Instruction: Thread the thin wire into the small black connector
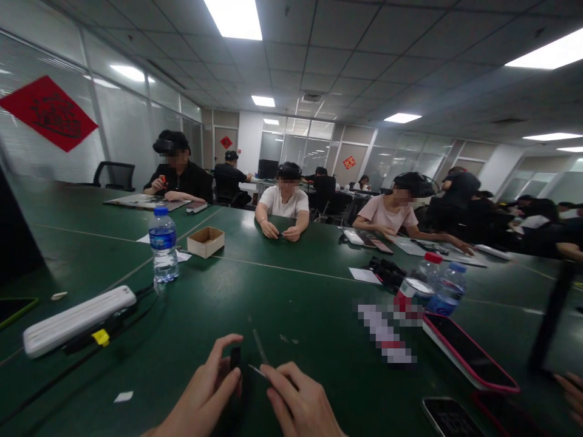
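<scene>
Between the thumb and fingers of my left hand (210,388) is a small black piece (235,358), held upright above the green table (191,315). My right hand (303,397) pinches a thin pointed tool (259,371), its tip directed left toward the black piece with a small gap between them. A narrow translucent strip (260,346) shows just beyond my right fingertips. Small clear scraps (289,340) lie on the table past my right hand.
A white power strip (79,318) with black cables and a water bottle (164,246) are on the left, near an open cardboard box (206,243). On the right are two bottles (449,288) and phones (471,352). Several people sit across the table; another person's fingers (571,391) show far right.
</scene>
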`<act>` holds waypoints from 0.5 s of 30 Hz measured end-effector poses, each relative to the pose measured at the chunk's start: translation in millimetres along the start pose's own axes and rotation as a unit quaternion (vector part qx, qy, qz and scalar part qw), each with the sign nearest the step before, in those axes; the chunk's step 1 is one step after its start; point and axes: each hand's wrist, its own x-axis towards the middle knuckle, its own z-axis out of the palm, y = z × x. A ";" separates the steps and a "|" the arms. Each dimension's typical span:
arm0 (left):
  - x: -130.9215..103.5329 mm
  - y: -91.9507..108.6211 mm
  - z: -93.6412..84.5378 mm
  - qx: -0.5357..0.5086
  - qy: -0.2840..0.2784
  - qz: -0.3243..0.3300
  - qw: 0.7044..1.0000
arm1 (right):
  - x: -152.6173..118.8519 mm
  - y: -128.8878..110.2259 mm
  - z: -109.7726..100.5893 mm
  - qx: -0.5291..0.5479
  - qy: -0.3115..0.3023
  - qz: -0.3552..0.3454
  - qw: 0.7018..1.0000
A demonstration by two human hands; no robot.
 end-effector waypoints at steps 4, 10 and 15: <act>-0.8 0.3 2.7 -0.029 0.009 -0.011 0.999 | 0.9 -0.9 0.9 -0.020 -0.013 0.015 1.000; -0.5 6.4 1.0 -0.026 -0.020 -0.029 0.999 | 0.1 -3.1 -0.6 -0.020 -0.021 0.035 0.999; -0.1 8.3 -3.2 0.036 -0.019 -0.007 0.999 | 0.3 -5.8 -4.2 -0.023 -0.046 0.051 0.997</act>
